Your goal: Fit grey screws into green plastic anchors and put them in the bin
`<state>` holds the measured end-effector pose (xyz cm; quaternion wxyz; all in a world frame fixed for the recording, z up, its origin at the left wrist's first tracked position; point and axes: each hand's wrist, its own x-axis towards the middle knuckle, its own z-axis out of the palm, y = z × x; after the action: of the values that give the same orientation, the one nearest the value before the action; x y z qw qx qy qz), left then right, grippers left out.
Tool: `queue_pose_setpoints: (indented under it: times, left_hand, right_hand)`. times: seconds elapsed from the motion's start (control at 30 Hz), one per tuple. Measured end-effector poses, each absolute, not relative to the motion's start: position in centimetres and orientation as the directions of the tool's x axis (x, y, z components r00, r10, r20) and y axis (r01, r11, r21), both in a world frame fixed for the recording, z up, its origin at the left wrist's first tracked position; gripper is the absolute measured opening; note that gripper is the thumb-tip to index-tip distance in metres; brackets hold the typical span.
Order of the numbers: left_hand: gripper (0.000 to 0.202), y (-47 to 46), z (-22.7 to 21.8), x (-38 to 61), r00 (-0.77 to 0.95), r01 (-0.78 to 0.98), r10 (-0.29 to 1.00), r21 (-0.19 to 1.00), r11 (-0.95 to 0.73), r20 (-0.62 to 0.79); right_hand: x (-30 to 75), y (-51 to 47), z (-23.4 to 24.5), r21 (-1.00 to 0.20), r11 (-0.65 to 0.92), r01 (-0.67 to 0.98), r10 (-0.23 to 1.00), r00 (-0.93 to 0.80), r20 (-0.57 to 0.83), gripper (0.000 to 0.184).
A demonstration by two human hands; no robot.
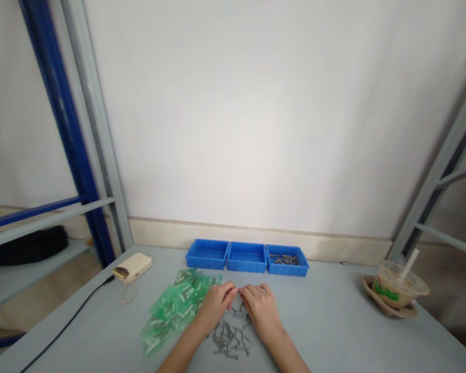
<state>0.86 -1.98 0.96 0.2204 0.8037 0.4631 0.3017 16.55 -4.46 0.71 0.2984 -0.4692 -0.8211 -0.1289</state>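
Observation:
My left hand [218,304] and my right hand [259,309] are close together above the table, fingertips nearly meeting. Both have curled, pinching fingers; whatever is between them is too small or hidden to name. Below and between the wrists lies a loose pile of grey screws [229,336], a few of them partly covered by the hands. To the left, touching or close beside my left hand, is a heap of green-tinted clear plastic bags [178,303] with small whitish pieces inside.
Three blue bins stand in a row at the back: a left bin [207,263], a middle bin [247,266] and a right bin [288,270] holding screws [285,259]. A cabled power bank [134,266] sits left; a drink cup [396,287] in a cardboard holder [392,311] stands right.

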Motion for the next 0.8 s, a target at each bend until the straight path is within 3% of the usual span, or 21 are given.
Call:
queue_pose_setpoints:
  times: [0.1,0.3,0.57,0.7,0.8]
  left_hand:
    - [0.038,-2.09,1.04,0.99,0.394,0.636,0.875,0.603,-0.481,0.283]
    - [0.026,-2.32,0.98,1.09,0.464,0.664,0.852,0.54,-0.517,0.244]
    - [0.032,-2.73,1.48,0.98,0.472,0.709,0.78,0.349,-0.613,0.411]
    - [0.04,-2.59,1.43,0.88,0.466,0.71,0.776,0.343,-0.615,0.426]
    - [0.047,-2.32,1.11,0.76,0.464,0.712,0.789,0.36,-0.603,0.403]
  right_hand:
    - [16.55,-4.36,0.54,-0.121,0.526,0.842,0.703,-0.35,0.619,0.013]
    - [17.15,-3.86,0.1,-0.066,0.494,0.867,0.723,-0.368,0.584,0.018]
    - [16.97,-4.16,0.15,-0.048,0.47,0.881,0.735,-0.361,0.575,0.031]
    - [17.07,-4.29,0.35,-0.052,0.505,0.861,0.725,-0.391,0.567,0.01]
    - [17.1,-4.37,0.64,-0.053,0.532,0.845,0.714,-0.414,0.565,0.013]
